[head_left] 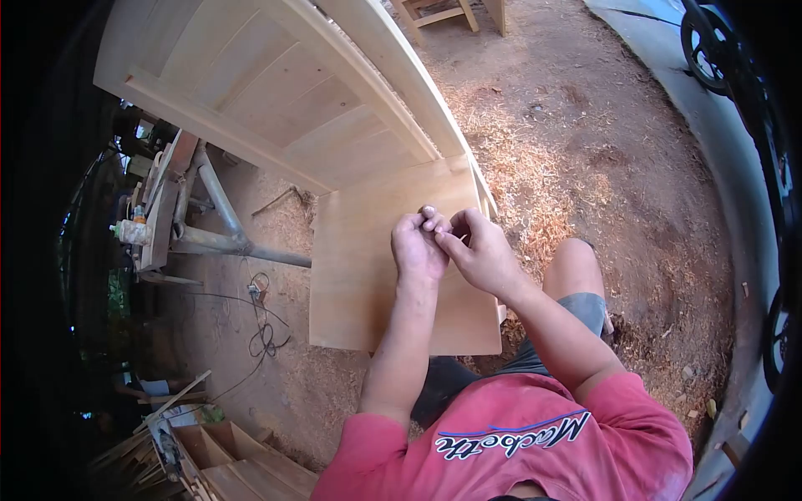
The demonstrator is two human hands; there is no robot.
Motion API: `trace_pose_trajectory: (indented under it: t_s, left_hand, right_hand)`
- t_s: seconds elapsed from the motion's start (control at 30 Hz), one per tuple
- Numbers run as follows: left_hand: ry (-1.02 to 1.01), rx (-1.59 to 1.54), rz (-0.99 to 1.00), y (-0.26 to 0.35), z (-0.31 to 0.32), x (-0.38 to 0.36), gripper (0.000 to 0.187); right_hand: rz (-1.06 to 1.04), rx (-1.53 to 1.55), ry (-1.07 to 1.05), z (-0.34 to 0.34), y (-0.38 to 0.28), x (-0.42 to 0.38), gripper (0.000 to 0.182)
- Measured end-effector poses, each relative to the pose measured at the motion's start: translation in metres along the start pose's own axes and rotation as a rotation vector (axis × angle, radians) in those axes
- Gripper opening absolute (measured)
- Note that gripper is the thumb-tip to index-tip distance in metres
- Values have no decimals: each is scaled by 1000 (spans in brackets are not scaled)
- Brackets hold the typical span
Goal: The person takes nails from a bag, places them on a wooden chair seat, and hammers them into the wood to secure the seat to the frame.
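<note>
Over a smooth pale wooden board (pixel 355 275), my two hands meet at the fingertips. My left hand (pixel 418 249) is turned palm up with its fingers curled inward. Beside it, my right hand (pixel 486 255) makes a pinch of thumb and forefinger against the left fingers. Whatever lies between the fingers, if anything, is too small and hidden to make out. The board joins a large framed wooden panel (pixel 276 100) made of several slats, which rises beyond my hands.
Wood shavings (pixel 526 192) cover the dirt floor on the right. At the left stand a metal-legged workbench (pixel 209 238) and a tangled black cable (pixel 266 338). A wooden cabinet-like frame (pixel 221 455) is at lower left. Black wheels (pixel 708 50) edge the right side.
</note>
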State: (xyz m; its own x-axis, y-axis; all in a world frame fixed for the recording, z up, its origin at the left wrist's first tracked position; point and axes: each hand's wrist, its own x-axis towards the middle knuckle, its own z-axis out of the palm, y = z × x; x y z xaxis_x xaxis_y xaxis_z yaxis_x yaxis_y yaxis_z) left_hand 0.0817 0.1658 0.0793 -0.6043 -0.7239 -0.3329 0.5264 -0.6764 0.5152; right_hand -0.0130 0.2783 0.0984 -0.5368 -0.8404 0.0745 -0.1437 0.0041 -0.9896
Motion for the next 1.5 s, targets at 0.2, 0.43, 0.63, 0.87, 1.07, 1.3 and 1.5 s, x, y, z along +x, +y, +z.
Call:
trace_pose_trajectory:
  t_s: [0.2,0.43,0.63,0.87,1.07,1.3,1.5]
  left_hand:
    - [273,-70,128,-22,3,-27,13]
    - [143,-216,103,-6,-15,-31,23]
    - [338,-172,32,-28,-3,-35,42]
    - [137,-344,-110,-36,-5,-38,57]
    - [320,-218,-63,-39,25,-43,51]
    - [17,493,186,5,-5,-48,32]
    - [-169,1062,284,24,12,-65,22]
  right_hand:
    - [-103,-221,3,5,15,-22,19]
    - [-81,4,8,18,16,-35,14]
    - [-442,-171,87,11,28,-29,9]
    - [-290,247,243,12,27,-27,20]
    - [-295,163,197,13,29,-25,12]
    - [-101,496,-13,11,20,-36,14]
    - [220,523,-59,-10,17,-28,20]
